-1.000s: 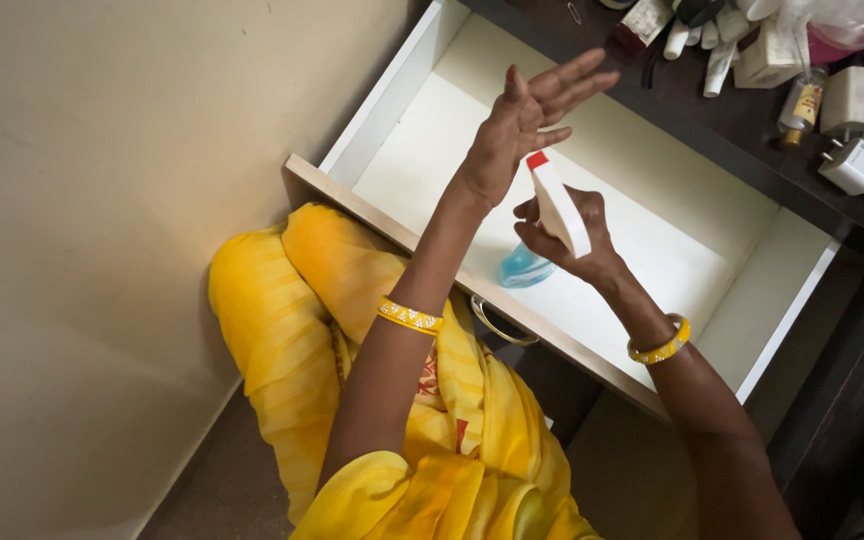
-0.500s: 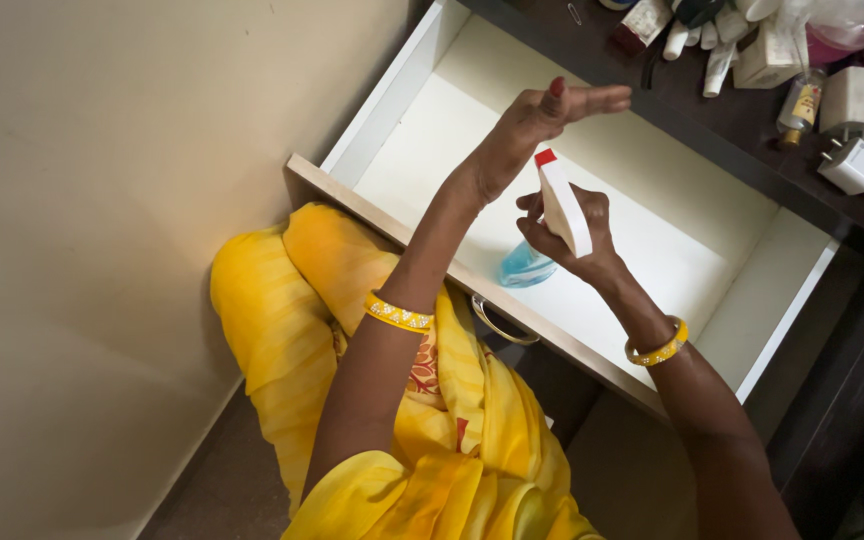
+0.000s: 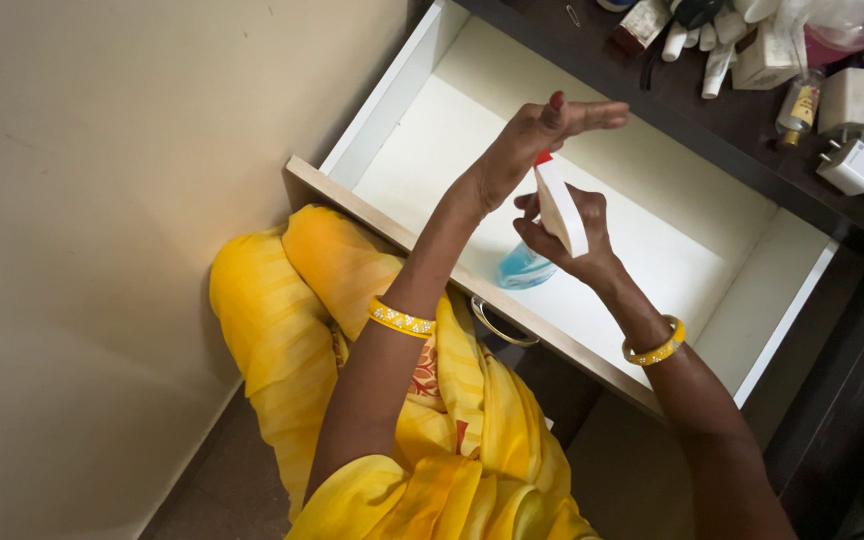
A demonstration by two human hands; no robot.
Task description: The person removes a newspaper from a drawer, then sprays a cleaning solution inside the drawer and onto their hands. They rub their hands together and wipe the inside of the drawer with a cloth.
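Observation:
My right hand [image 3: 567, 240] grips a spray bottle [image 3: 559, 208] with a white trigger head, a red nozzle tip and blue liquid in its lower part, held over an open white drawer [image 3: 772, 300]. The nozzle points up at my left hand [image 3: 542, 130], which hovers just above it, fingers stretched flat toward the right and the thumb raised. Nothing is in the left hand. Both wrists carry yellow bangles. The drawer's inside looks bare under my hands.
A dark desk top [image 3: 712, 110] behind the drawer carries tubes, a small bottle [image 3: 798, 103], a white box [image 3: 855, 97] and a white plug adapter [image 3: 855, 167]. A cream wall [image 3: 132, 200] stands close on the left. My yellow clothing fills the space below the drawer front.
My left hand has turned from a spread, tilted palm to a flatter pose right over the nozzle. The right hand and bottle have barely shifted.

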